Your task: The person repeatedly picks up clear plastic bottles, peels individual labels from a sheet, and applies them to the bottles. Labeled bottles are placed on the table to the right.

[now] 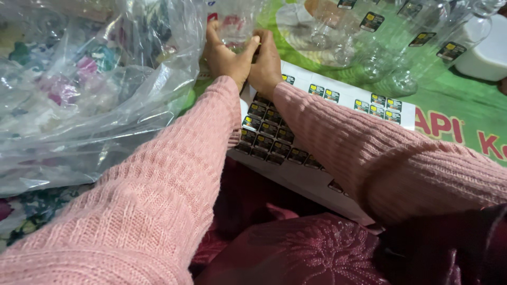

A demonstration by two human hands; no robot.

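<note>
Nearest to you, your lap is covered by dark maroon cloth (311, 253) with a woven flower pattern, and both your arms reach away from it in pink ribbed knit sleeves (158, 195). Across your knees, under your forearms, lies a white sticker sheet (346, 97) set with rows of small dark labels marked in yellow; your right forearm crosses over its middle. At the far end of your reach, your left hand (224, 55) and right hand (265, 63) meet, touching each other, and both are closed around a clear plastic bottle (235, 24) that stands between them near the top edge of the view; your fingers curl up its sides, with the left thumb pressed on its near face. To your left, just beside your left hand and sleeve, a large clear plastic bag (90, 84) bulges with jumbled, blurred contents in pink, green and white. To the far right, more clear bottles (401, 47), each bearing one of the dark labels, lie on a green printed mat (454, 105), and a white container (488, 55) sits at the right edge.
</note>
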